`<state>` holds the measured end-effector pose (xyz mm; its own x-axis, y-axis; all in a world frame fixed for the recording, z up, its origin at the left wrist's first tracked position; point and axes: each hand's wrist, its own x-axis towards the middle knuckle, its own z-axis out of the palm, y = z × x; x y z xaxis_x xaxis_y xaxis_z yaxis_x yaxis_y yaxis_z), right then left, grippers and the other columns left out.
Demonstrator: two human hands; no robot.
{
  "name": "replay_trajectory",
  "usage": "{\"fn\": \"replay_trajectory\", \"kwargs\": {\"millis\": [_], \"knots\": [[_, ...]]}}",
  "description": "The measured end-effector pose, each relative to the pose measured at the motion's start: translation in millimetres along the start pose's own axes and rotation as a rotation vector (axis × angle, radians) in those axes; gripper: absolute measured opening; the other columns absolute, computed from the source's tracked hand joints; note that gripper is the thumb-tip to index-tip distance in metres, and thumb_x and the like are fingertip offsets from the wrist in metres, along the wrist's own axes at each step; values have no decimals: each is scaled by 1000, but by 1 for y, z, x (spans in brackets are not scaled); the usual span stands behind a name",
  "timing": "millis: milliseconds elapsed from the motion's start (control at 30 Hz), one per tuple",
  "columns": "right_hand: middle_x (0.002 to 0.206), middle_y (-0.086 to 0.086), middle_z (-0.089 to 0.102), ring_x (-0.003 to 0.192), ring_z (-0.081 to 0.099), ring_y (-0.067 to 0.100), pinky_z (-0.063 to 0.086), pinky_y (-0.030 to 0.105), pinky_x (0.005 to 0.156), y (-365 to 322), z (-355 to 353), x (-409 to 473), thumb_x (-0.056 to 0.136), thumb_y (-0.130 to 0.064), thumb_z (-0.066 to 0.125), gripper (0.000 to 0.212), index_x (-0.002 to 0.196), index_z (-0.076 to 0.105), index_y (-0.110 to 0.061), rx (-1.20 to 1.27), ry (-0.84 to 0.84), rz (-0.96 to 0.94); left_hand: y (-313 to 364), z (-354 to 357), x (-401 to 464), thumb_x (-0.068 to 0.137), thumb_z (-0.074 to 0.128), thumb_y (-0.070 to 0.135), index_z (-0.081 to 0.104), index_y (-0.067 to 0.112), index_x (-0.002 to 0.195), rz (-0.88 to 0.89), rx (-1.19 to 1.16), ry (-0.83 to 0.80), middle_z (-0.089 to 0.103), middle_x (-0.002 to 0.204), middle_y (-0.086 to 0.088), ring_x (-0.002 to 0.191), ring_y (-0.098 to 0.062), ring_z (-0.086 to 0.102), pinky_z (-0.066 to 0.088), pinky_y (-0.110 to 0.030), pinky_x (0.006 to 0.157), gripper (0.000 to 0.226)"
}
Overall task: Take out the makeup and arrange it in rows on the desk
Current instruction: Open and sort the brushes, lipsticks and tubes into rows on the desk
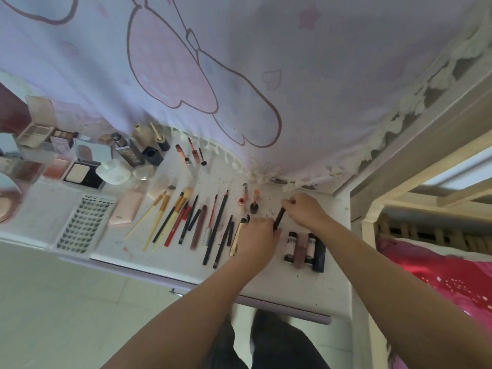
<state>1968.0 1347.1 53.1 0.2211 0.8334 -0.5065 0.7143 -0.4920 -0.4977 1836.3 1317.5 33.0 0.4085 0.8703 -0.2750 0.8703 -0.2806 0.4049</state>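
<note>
pink cartoon-print curtain (239, 75) is hanging behind the white desk (306, 283) you are working at. far left, open powder and blush compacts (80, 173) are sitting beside a lash tray (83, 225). moving right, yellow-handled brushes (165, 217) and a row of pencils and liners (213, 230) are lying side by side, roughly parallel.

your left hand (257, 239) is resting at the right end of that row, fingers curled over the near end of a slim dark pencil (279, 218); whether they are clamping it or only steadying it, i cannot tell. your right hand (306, 209) is pinching the far end of the same pencil, fingertips together. just right of it, short lipstick tubes (304, 247) are lying in a tight group.

you are likely seating this pencil into line. the risk: your left wrist is hovering over the gold-capped stick (237, 237) and neighbouring liners, so a sideways sweep could roll them out of row.
</note>
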Motion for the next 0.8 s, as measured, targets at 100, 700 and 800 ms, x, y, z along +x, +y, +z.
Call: {"fn": "replay_trajectory", "kwargs": {"millis": [100, 700, 800], "knots": [[66, 0, 53, 52, 41, 12, 31, 20, 46, -8, -14, -22, 98, -31, 44, 31, 80, 56, -9, 271, -127, -37, -5, -18, -7, 100, 40, 31, 55, 11, 92, -18, -234, -55, 52, 73, 1, 66, -18, 51, 33, -30, 54, 27], [94, 4, 68, 79, 66, 13, 54, 22, 59, 3, 6, -64, 97, -6, 43, 25, 117, 56, -10, 583, -187, 179, -33, -34, -33, 99, 44, 29, 63, 6, 104, -134, -316, -208, 55, 75, 0, 64, -10, 51, 38, -19, 56, 30], [95, 3, 69, 76, 66, 18, 55, 29, 62, 4, 25, -66, 97, -11, 41, 25, 120, 51, -11, 497, -145, 250, -24, -26, -25, 98, 46, 28, 54, 8, 119, -139, -187, -147, 62, 105, -9, 92, -22, 60, 45, -27, 72, 30]]}}
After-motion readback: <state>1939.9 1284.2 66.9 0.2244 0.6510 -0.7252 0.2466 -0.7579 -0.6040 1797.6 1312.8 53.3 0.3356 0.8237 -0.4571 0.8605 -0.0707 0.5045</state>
